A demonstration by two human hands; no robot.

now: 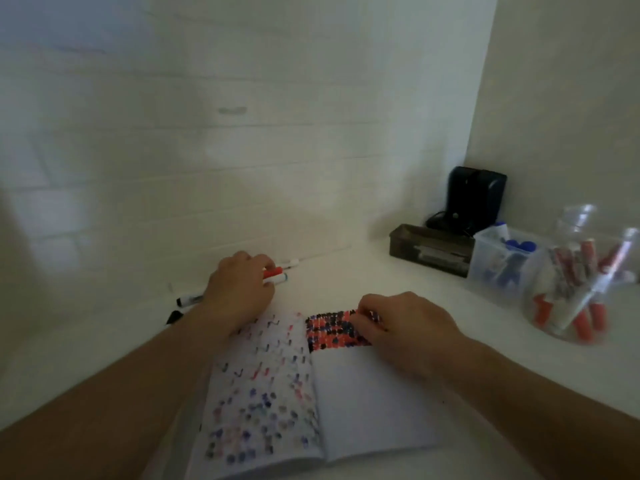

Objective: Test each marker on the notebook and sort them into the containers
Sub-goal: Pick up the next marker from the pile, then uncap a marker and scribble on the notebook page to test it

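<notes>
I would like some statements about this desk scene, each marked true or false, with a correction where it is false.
1. The notebook lies open. True.
2. The left hand rests on the notebook's right page. False: it is beyond the notebook, at a red-capped marker on the desk.
3. The round clear jar holds red-capped markers. True.
4. The right hand is inside the jar. False: it lies on the right page, by the dense block of red and black test marks.
5. A black-capped marker lies on the desk to the left of the left hand. True.
</notes>
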